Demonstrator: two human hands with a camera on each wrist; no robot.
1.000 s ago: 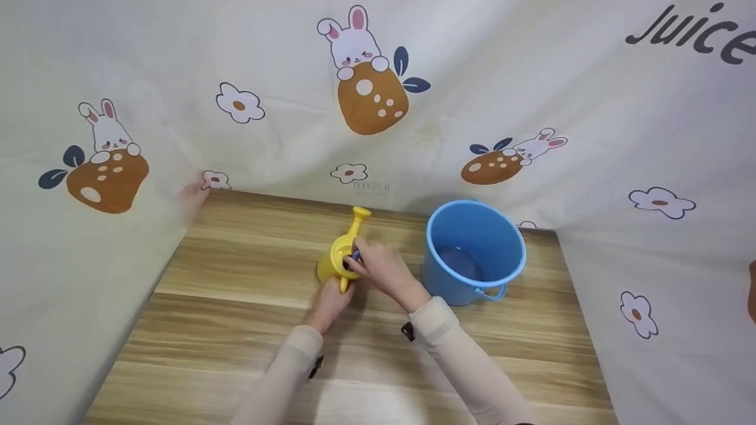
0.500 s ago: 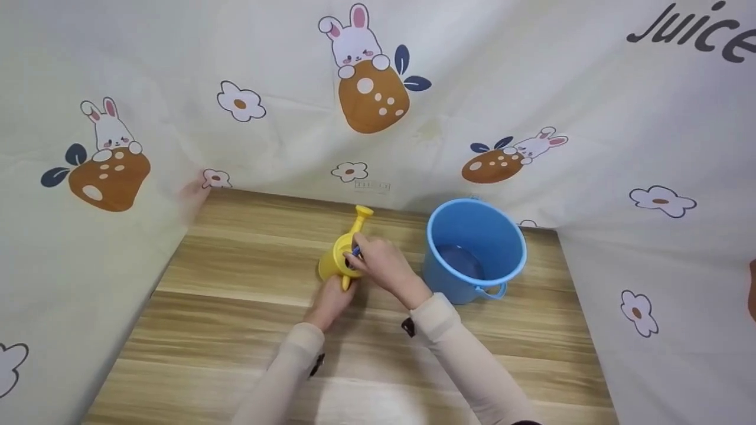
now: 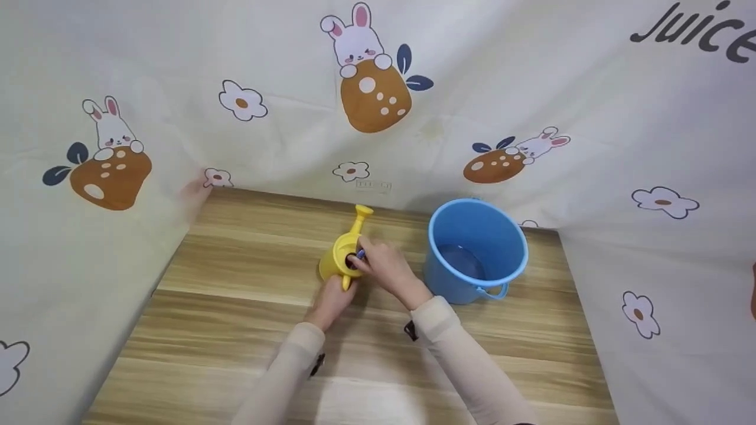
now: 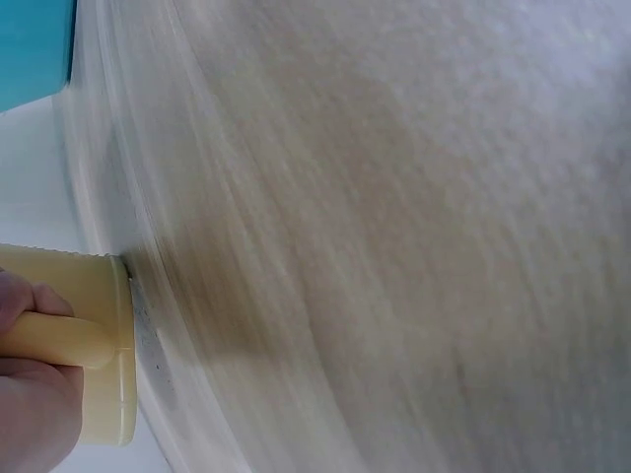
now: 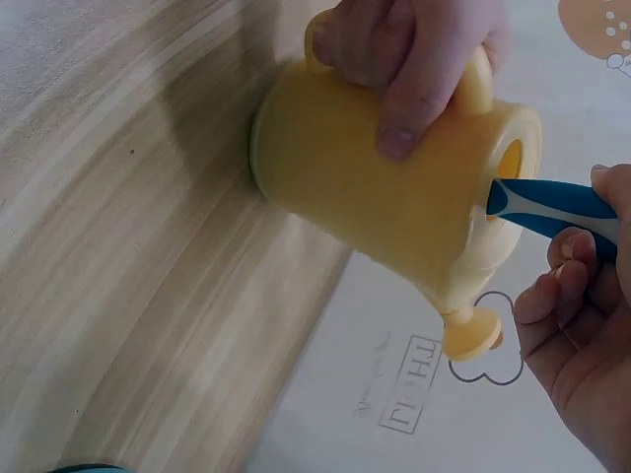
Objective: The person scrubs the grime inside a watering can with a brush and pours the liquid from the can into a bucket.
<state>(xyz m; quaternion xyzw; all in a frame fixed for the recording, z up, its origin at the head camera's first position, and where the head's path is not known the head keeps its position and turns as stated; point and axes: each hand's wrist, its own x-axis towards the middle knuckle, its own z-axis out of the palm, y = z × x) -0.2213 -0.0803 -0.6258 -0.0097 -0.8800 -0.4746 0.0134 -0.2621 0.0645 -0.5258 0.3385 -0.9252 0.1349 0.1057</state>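
Just now I see the right hand [image 3: 387, 265], pinching a blue-handled tool [image 5: 557, 204], shift slightly right at the opening [image 5: 510, 160] of the yellow watering can [image 5: 335, 163], which the left hand [image 3: 333, 300] grips by its handle [image 4: 79, 342] left of the blue bucket [image 3: 444, 281], so the work inside seems unfinished.

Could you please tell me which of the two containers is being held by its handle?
The yellow watering can: the left hand grips its handle, while no hand holds the blue bucket.
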